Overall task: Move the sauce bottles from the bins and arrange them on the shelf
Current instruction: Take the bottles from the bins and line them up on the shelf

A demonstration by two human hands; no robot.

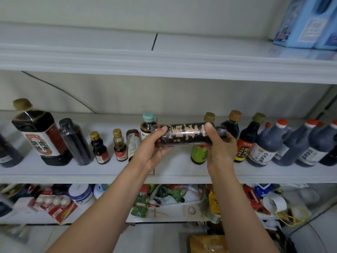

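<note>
A dark sauce bottle (pixel 184 134) with a black label and gold characters lies sideways in the air in front of the middle shelf (pixel 109 170). My left hand (pixel 153 148) grips its left end, thumb on top. My right hand (pixel 219 145) grips its right end, hiding the neck and cap. Behind it, sauce bottles stand in a row on the shelf: a large soy sauce bottle (pixel 39 136) at the left, small bottles (pixel 99 148) in the middle, a green-labelled bottle (pixel 199 155) and several dark vinegar jugs (pixel 264 145) at the right.
The upper shelf (pixel 164 61) carries blue packages (pixel 308 24) at its right end. The lower shelf (pixel 145 201) is cluttered with boxes, bags and tape rolls. A bare stretch of the middle shelf shows between the small bottles and the green-labelled bottle.
</note>
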